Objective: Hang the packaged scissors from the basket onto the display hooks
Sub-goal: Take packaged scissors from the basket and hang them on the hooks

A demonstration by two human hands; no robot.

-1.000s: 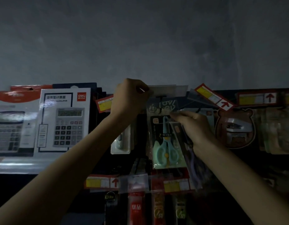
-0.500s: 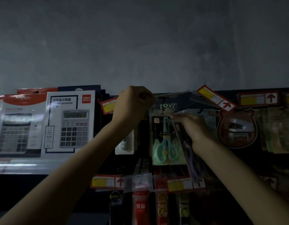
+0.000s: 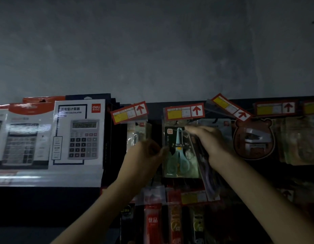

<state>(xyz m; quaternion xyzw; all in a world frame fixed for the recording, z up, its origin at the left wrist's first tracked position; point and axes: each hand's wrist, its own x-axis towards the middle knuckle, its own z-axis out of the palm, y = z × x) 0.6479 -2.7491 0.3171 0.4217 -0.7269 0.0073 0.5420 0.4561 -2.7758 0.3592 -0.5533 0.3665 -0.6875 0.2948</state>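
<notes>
Nearest to you, your two bare forearms are reaching up from the bottom edge toward the dim display. Your left hand (image 3: 145, 159) is hovering just left of centre with its fingers curled in, right at the left edge of the teal scissors packet (image 3: 181, 155); the blur is hiding whether they are actually pinching that edge. Your right hand (image 3: 212, 143) is coming in from the right, its fingers (image 3: 190, 129) lying pressed together and stretching left so the tips are touching the top of that same packet. Under that hand you are gripping a second packet (image 3: 210, 175), seen almost edge-on and slanting down to the right, with something purplish inside. The teal scissors packet is hanging upright between your hands, its top sitting just below a red and yellow price tag (image 3: 184, 112). Below it, a lower row of red packets (image 3: 152, 224) is showing in the dark. Farther left, another tag (image 3: 129, 112) is tilting above a pale hanging packet (image 3: 137, 133), and boxed calculators (image 3: 78, 132) are standing side by side on a shelf. To the right, a tilted tag (image 3: 230, 107) is sticking up beside a bear-shaped stapler pack (image 3: 253, 138). Behind everything, the grey wall (image 3: 152, 50) is filling the upper half.
</notes>
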